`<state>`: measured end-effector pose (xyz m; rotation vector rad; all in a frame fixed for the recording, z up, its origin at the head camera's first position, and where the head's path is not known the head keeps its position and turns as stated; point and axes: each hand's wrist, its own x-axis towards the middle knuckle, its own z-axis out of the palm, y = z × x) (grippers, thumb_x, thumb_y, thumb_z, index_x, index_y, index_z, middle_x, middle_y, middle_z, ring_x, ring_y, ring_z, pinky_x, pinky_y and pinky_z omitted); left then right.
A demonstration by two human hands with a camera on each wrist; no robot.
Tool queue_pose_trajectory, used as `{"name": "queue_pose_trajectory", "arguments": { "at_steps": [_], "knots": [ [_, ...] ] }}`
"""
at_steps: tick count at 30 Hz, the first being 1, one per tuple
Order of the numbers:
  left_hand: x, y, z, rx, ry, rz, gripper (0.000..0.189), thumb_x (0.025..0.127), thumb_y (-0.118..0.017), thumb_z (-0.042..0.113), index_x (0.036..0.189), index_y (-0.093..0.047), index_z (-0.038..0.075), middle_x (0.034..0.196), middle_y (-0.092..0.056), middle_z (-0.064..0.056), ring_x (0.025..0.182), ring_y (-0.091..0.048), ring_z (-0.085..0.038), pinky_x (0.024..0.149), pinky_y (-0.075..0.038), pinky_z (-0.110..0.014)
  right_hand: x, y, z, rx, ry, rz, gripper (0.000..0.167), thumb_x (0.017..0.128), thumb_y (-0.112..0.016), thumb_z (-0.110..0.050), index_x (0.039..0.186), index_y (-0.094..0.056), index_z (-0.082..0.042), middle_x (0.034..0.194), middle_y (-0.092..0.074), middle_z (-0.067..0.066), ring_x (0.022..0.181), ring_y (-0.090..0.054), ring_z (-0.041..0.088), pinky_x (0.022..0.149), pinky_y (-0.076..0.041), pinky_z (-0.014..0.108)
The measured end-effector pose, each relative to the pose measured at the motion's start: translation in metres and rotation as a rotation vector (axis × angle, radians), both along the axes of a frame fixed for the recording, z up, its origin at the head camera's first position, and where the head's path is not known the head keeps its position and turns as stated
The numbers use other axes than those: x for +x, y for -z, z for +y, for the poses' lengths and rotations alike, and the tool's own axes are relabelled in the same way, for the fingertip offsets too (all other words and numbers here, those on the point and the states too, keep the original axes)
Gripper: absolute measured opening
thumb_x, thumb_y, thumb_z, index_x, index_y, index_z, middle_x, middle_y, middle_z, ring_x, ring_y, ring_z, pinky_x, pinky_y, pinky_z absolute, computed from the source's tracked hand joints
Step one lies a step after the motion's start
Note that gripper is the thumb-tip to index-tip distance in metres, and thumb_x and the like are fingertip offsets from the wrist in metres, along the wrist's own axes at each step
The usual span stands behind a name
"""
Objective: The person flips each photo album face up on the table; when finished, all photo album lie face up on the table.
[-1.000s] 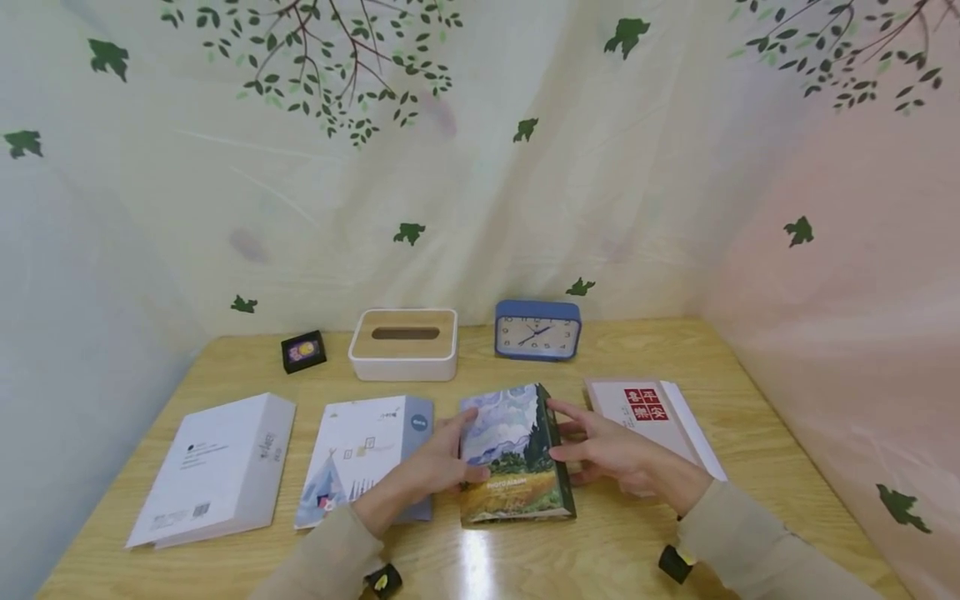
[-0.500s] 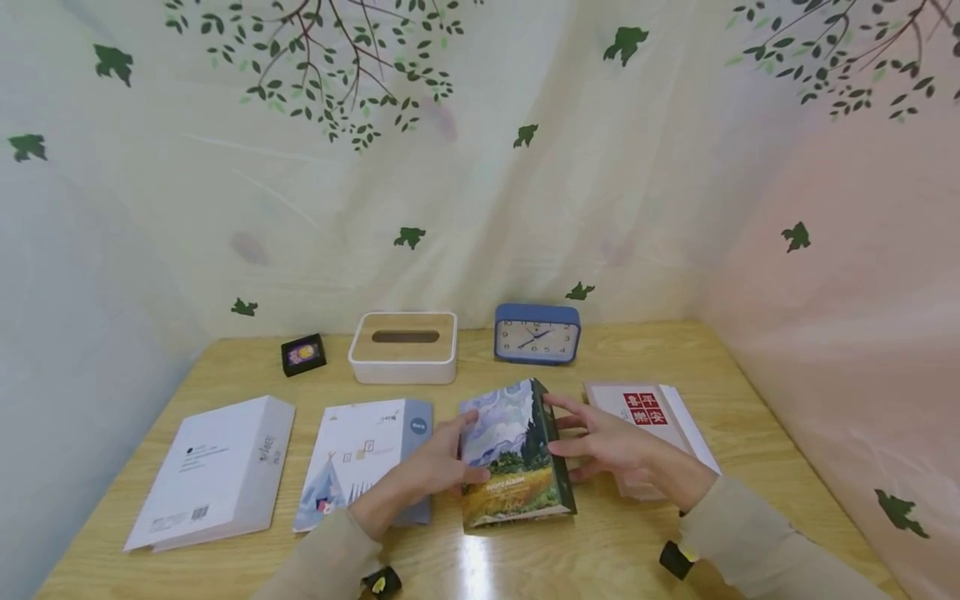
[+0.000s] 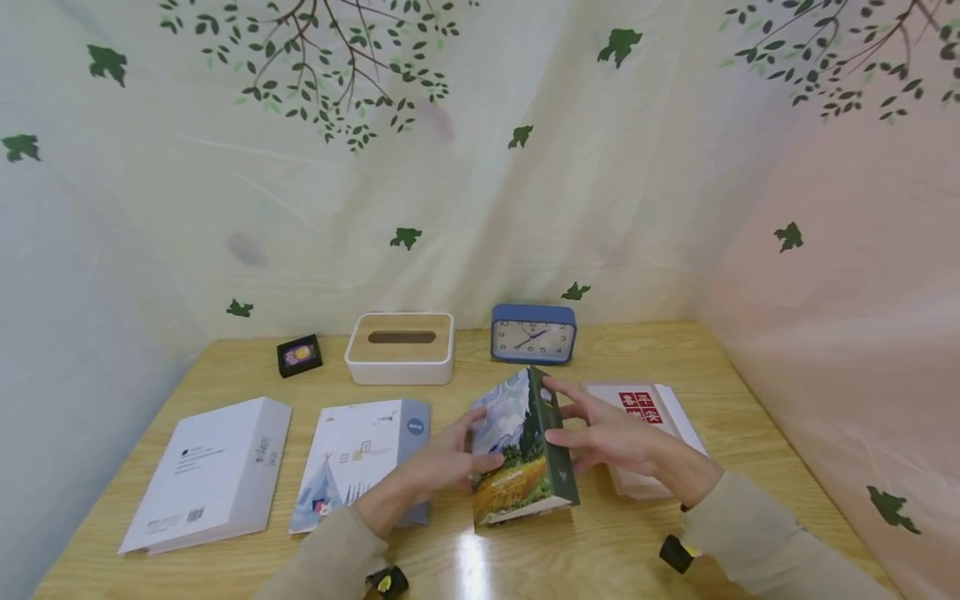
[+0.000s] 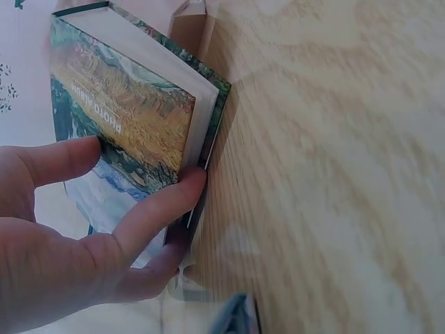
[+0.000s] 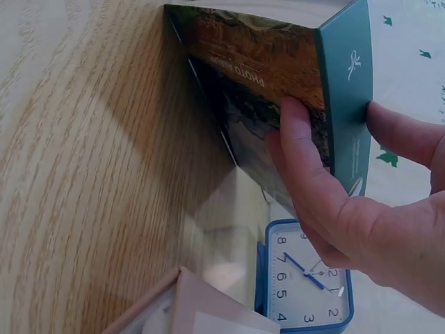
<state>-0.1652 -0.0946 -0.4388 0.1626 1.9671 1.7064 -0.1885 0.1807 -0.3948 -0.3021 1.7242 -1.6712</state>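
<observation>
Both hands hold a thick photo album (image 3: 517, 483) with a painted landscape cover and dark green spine, tilted with its spine side raised over the table. My left hand (image 3: 435, 467) grips the page-edge side. In the left wrist view its thumb lies on the front cover of the album (image 4: 132, 104) and its other fingers curl round the far edge. My right hand (image 3: 615, 437) grips the spine side. The right wrist view has its thumb against the green spine (image 5: 348, 90) and its fingers under the back cover. The album's lower edge is near the tabletop; contact is unclear.
Left of the album lie a blue-and-white album (image 3: 360, 450) and a white album (image 3: 202, 475). A pinkish album (image 3: 637, 483) lies beyond my right hand. Along the back stand a small black box (image 3: 299, 356), a tissue box (image 3: 400, 371) and a blue clock (image 3: 533, 337).
The photo album has tilted further, its spine side rising, and has shifted slightly right. Both hands keep their grip and move with it.
</observation>
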Motion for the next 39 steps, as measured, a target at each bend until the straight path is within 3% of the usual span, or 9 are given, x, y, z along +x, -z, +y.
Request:
{"name": "queue_pose_trajectory", "arguments": {
  "at_steps": [7,12,21,29,39],
  "knots": [
    [0.000,-0.001,0.007,0.090,-0.001,-0.050,0.088,0.093,-0.072,0.016,0.162,-0.017,0.011,0.157,-0.022,-0.034,0.116,-0.058,-0.039,0.085,-0.057,-0.052,0.001,-0.005,0.001,0.009,0.022,0.016,0.090,0.100,-0.067,-0.018,0.164,-0.003,-0.023,0.153,-0.019,0.030,0.105,-0.065,0.035,0.083,-0.058,0.051],
    [0.000,-0.001,0.011,0.093,-0.004,-0.052,0.087,0.094,-0.071,0.021,0.163,-0.018,0.014,0.162,-0.010,-0.032,0.129,-0.047,-0.049,0.088,-0.056,-0.055,0.001,-0.007,0.001,0.016,0.044,0.042,0.089,0.101,-0.066,-0.021,0.164,-0.005,-0.025,0.152,-0.022,0.029,0.108,-0.064,0.035,0.085,-0.057,0.053],
    [-0.007,0.003,0.014,0.224,-0.004,-0.101,0.080,0.100,-0.065,0.022,0.162,-0.016,0.011,0.159,-0.017,-0.032,0.120,-0.056,-0.048,0.087,-0.056,-0.056,0.000,-0.011,-0.003,-0.063,0.107,0.053,0.081,0.103,-0.061,-0.019,0.164,-0.007,-0.017,0.153,-0.024,0.027,0.114,-0.061,0.032,0.090,-0.056,0.054],
    [-0.010,0.006,0.015,0.270,-0.007,-0.112,0.081,0.102,-0.062,0.036,0.163,-0.015,0.012,0.160,-0.021,-0.028,0.138,-0.038,-0.046,0.086,-0.056,-0.056,-0.002,-0.011,-0.005,-0.097,0.094,0.058,0.077,0.105,-0.059,-0.020,0.165,-0.010,-0.022,0.158,-0.019,0.024,0.119,-0.057,0.032,0.094,-0.053,0.053],
    [-0.007,0.007,0.015,0.272,-0.016,-0.078,0.080,0.101,-0.061,0.042,0.163,-0.018,0.016,0.164,-0.016,-0.025,0.144,-0.026,-0.049,0.091,-0.054,-0.057,-0.002,-0.005,-0.010,-0.107,0.081,0.086,0.074,0.105,-0.058,-0.019,0.164,-0.015,-0.027,0.159,-0.015,0.022,0.121,-0.055,0.035,0.095,-0.052,0.058]
  ]
}}
